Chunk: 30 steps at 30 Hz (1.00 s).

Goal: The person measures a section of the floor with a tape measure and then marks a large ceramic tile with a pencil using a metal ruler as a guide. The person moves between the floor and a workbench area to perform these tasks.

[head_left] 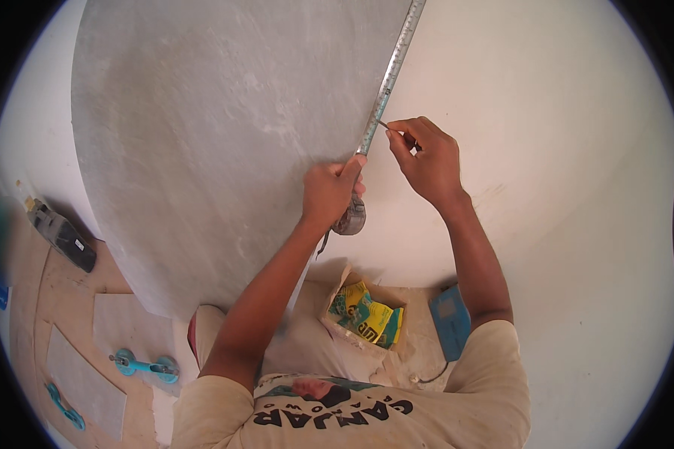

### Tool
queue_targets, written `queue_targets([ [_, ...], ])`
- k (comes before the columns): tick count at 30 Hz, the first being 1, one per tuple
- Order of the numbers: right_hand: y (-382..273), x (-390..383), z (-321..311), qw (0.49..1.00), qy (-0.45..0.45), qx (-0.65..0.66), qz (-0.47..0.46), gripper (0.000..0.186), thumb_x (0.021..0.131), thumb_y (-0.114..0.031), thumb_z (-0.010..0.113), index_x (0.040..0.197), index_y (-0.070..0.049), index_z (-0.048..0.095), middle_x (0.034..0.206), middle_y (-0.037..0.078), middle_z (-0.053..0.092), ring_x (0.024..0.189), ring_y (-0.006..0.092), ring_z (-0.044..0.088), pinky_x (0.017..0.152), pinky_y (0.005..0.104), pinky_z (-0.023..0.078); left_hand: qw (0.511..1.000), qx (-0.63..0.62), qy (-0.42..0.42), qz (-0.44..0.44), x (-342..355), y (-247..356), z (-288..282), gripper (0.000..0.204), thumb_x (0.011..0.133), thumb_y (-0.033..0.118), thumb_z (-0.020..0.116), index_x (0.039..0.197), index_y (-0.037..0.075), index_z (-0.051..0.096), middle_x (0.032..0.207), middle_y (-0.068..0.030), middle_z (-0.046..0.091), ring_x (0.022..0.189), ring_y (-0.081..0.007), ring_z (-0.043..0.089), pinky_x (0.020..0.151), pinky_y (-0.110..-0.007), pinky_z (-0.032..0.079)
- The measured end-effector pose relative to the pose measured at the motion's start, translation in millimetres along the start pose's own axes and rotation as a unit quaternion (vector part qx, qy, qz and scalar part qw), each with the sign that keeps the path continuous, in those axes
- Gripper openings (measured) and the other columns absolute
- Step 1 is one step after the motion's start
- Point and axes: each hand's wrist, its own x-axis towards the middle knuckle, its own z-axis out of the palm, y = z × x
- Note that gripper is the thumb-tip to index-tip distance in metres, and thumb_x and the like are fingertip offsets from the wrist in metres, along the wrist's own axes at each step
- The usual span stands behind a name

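A large grey tile slab point(217, 112) stands in front of me, against a pale wall point(547, 135). Along its right edge runs the silver blade of a tape measure point(389, 78), up past the top of the view. My left hand point(329, 191) is closed round the tape measure, thumb on the blade, with the dark case below the fingers and a strap hanging from it. My right hand point(433, 153) pinches a thin dark pencil-like stick point(383, 123). Its tip meets the blade's right edge, a little above my left hand; its exact kind is too small to tell.
Below the slab sit an open cardboard box point(337, 307) holding a yellow and green bag point(371, 318), and a blue case point(450, 322). At lower left, blue suction cup lifters point(146, 367) rest by grey tile pieces point(90, 382). A dark power tool point(61, 234) lies farther left.
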Motion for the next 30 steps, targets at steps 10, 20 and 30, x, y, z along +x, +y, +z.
queue_targets([
  [10, 2.5, 6.4, 7.2, 0.999, -0.005, -0.047, -0.004, 0.008, 0.085, -0.013, 0.068, 0.091, -0.008, 0.069, 0.08, 0.004, 0.068, 0.06, 0.0176, 0.066, 0.053, 0.0299, 0.052, 1.0, -0.012, 0.002, 0.0, 1.2, -3.3, 1.6, 0.043, 0.089, 0.036, 0.066, 0.068, -0.002, 0.069, 0.058, -0.0069, 0.064, 0.05, -0.0106, 0.058, 0.054, -0.028, 0.048],
  [20, 5.2, 9.7, 12.4, 0.998, -0.005, -0.07, -0.009, 0.008, 0.083, -0.012, 0.069, 0.09, -0.008, 0.069, 0.076, 0.003, 0.066, 0.058, 0.0181, 0.065, 0.052, 0.03, 0.051, 1.0, -0.013, -0.019, -0.009, 1.9, 0.8, -1.2, 0.04, 0.09, 0.031, 0.069, 0.074, -0.006, 0.067, 0.062, -0.0084, 0.064, 0.053, -0.0112, 0.061, 0.051, -0.026, 0.051],
  [30, 6.6, 11.9, 13.3, 0.996, -0.002, -0.083, -0.026, 0.006, 0.08, -0.01, 0.068, 0.086, -0.008, 0.069, 0.073, 0.003, 0.064, 0.055, 0.0179, 0.063, 0.049, 0.0296, 0.05, 1.0, -0.006, -0.016, 0.002, 1.6, -1.2, -1.5, 0.041, 0.09, 0.032, 0.069, 0.073, -0.006, 0.068, 0.062, -0.0087, 0.065, 0.052, -0.011, 0.06, 0.051, -0.026, 0.051],
])
